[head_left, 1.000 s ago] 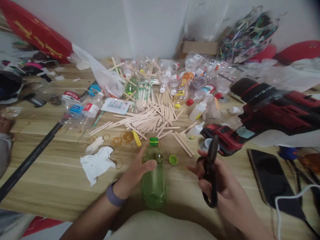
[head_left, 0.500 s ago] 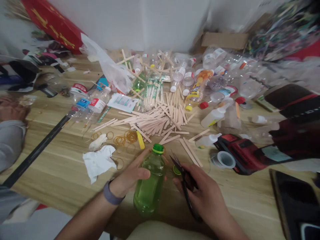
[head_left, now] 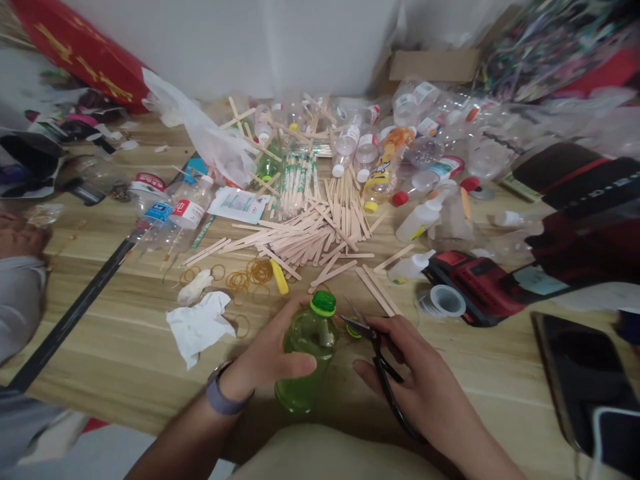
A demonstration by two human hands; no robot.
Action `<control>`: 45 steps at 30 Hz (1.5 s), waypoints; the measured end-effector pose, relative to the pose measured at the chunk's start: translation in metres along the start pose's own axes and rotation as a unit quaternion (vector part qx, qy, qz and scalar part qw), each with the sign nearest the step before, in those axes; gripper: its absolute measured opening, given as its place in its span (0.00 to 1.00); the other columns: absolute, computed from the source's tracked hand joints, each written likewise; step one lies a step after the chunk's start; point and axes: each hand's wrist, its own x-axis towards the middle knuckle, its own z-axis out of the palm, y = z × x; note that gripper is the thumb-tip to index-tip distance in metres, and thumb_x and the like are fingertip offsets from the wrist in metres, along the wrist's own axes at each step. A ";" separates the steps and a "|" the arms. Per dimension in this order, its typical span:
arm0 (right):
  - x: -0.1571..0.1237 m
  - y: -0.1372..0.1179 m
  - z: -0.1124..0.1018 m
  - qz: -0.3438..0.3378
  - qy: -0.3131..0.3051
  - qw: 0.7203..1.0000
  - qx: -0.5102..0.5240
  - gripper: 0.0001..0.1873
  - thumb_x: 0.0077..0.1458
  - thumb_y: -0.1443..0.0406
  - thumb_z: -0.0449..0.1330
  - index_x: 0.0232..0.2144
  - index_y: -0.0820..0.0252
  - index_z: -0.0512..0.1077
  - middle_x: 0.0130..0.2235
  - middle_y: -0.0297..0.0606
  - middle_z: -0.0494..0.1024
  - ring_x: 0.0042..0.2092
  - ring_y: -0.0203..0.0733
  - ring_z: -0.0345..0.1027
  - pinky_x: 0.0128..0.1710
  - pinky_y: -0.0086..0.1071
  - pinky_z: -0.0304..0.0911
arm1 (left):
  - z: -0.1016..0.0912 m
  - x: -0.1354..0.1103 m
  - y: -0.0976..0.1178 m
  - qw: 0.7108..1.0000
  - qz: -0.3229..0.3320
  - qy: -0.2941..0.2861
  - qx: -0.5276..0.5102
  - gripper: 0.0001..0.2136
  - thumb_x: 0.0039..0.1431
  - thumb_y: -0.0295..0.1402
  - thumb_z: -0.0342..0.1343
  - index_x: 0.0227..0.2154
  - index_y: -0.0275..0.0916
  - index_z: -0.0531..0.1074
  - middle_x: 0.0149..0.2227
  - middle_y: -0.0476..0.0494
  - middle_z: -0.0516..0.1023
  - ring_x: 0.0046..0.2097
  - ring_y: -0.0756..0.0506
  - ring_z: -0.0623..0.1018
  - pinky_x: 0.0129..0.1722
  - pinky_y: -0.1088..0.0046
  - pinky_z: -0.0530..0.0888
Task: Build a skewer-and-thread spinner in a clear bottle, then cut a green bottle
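My left hand (head_left: 273, 353) is wrapped round a green plastic bottle (head_left: 307, 350) that stands on the wooden table (head_left: 115, 353) near its front edge, tilted slightly. The bottle's neck has a green ring and no cap. My right hand (head_left: 415, 380) grips black scissors (head_left: 380, 363) by the handles. Their blades are a little apart and point left at the bottle's shoulder, close to it. A green cap (head_left: 354, 330) lies on the table just behind the blades, partly hidden.
Wooden craft sticks (head_left: 310, 233), rubber bands (head_left: 247, 275), crumpled tissue (head_left: 197, 327) and several clear bottles (head_left: 170, 217) litter the table. A red power drill (head_left: 480, 283) and tape roll (head_left: 443, 300) lie right, a dark phone (head_left: 583, 373) far right. Another person's sleeve (head_left: 17, 300) is at left.
The scissors swung down from upright to point left at the bottle's shoulder. The bottle tilted and shifted a little in my left hand. The view moved slightly.
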 end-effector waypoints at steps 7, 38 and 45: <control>-0.001 -0.001 -0.006 0.030 -0.038 0.999 0.013 0.18 0.52 0.63 0.65 0.46 0.54 0.71 0.36 0.36 0.74 0.36 0.42 0.72 0.34 0.32 0.68 | 0.001 -0.001 0.001 0.999 -0.030 -0.009 0.025 0.32 0.47 0.43 0.66 0.56 0.43 0.65 0.57 0.39 0.71 0.58 0.32 0.69 0.59 0.55 0.62; -0.020 -0.038 -0.041 0.135 -0.142 0.980 -0.043 0.10 0.54 0.62 0.63 0.41 0.53 0.75 0.35 0.37 0.74 0.34 0.44 0.72 0.32 0.38 0.68 | 0.033 -0.014 0.027 0.968 -0.080 -0.015 0.236 0.30 0.42 0.36 0.65 0.51 0.42 0.64 0.51 0.39 0.74 0.52 0.35 0.74 0.53 0.56 0.71; -0.028 -0.034 -0.022 0.156 -0.108 0.982 0.007 0.12 0.54 0.62 0.63 0.42 0.54 0.75 0.33 0.36 0.72 0.33 0.42 0.70 0.32 0.35 0.66 | 0.034 -0.014 0.029 0.977 -0.042 -0.005 0.211 0.30 0.45 0.37 0.64 0.53 0.41 0.62 0.52 0.38 0.73 0.54 0.36 0.73 0.55 0.56 0.70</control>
